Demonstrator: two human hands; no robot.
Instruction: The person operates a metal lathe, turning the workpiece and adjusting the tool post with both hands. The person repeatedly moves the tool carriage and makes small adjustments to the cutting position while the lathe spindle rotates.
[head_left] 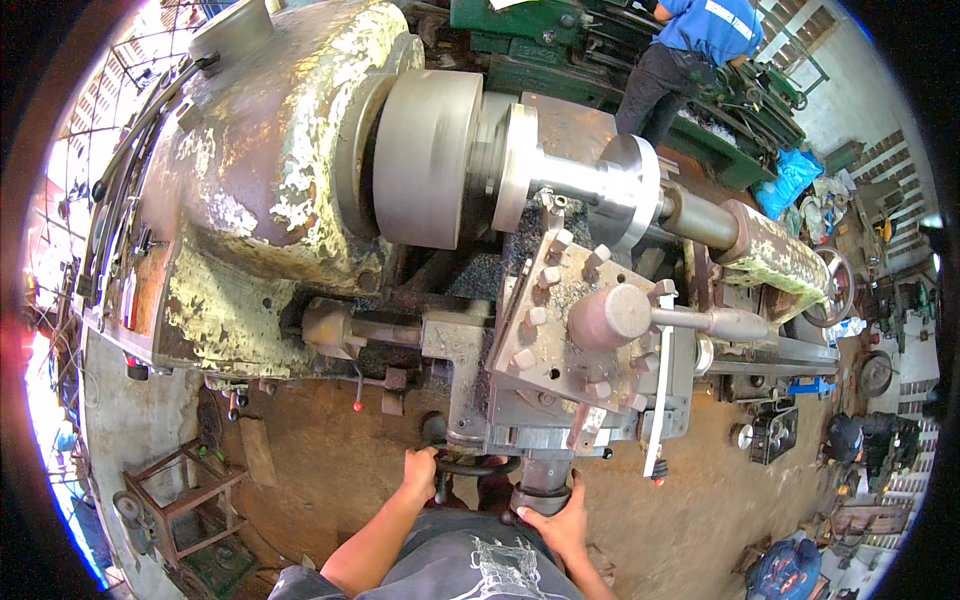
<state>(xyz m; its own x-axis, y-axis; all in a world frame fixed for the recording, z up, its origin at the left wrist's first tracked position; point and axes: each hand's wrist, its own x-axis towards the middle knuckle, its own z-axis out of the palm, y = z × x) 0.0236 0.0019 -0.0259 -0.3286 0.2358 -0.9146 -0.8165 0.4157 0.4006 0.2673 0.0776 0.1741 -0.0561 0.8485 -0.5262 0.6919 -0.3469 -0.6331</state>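
Observation:
My left hand (420,474) is closed at the rim of a dark handwheel (478,467) on the front of a metal lathe. To its right, my right hand (562,522) wraps round a dark round crank hub (540,500) below the cross slide; some fingers are hidden behind it. Above both hands stands a square tool post (545,330) with several bolts and a round central clamp (610,318). Its cutting tool (549,203) sits close to a shiny flanged workpiece (572,178), held between the chuck (425,158) and the tailstock (775,250).
Peeling paint covers the headstock (270,140) at left. A long lever (658,405) hangs down right of the tool post. A person in blue (700,50) stands at a green machine (550,40) behind. A rusty metal frame (190,490) stands on the floor at lower left.

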